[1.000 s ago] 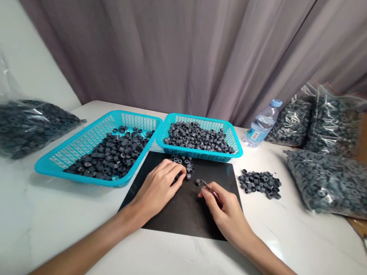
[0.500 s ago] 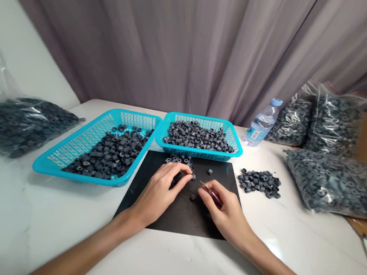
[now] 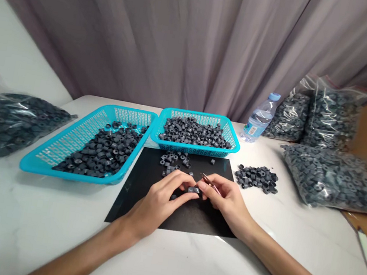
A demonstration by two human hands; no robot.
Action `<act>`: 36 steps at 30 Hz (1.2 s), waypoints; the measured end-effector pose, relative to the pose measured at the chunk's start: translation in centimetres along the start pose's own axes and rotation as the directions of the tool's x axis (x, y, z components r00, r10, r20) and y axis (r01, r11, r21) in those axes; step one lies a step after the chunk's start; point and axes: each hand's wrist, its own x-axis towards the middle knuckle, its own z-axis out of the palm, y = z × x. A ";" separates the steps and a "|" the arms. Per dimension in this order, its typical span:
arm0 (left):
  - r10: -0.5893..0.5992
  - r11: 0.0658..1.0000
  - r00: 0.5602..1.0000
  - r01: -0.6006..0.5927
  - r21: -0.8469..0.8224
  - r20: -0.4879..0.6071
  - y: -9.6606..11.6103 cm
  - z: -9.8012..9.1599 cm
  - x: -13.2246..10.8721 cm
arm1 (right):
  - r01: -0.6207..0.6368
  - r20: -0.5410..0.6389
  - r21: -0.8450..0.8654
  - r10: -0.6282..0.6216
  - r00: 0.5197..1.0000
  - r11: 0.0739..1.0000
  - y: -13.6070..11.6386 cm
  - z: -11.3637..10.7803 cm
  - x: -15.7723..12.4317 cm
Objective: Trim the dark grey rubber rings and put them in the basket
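Over the black mat (image 3: 191, 218), my left hand (image 3: 168, 198) pinches a small dark grey piece (image 3: 193, 190) between thumb and fingers. My right hand (image 3: 224, 198) meets it from the right, its fingers closed round a thin pinkish pointed tool (image 3: 210, 183). The tool's tip lies just above the piece, and the right fingertips are beside the piece. Loose dark rings (image 3: 175, 157) lie on the mat beyond my left hand, and a single one (image 3: 212, 162) sits near the mat's back edge. A dark piece is partly hidden under my left fingers.
Two blue baskets (image 3: 33, 163) (image 3: 199, 148) hold many dark rings. To the right is a loose pile (image 3: 257, 178) on the white table. A water bottle (image 3: 259, 121) stands behind it. Filled plastic bags (image 3: 341, 180) (image 3: 13, 121) lie at both sides.
My hands have come together. My left hand has moved right and nearer, bringing a piece off the pile side, and my right hand has moved in with the tool. The view has shifted slightly.
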 end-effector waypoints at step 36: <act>-0.126 0.986 0.992 0.122 -0.111 -0.026 0.3 -0.5 0.0 | 0.076 0.013 0.086 -0.078 0.997 0.993 1.0 -0.5 0.1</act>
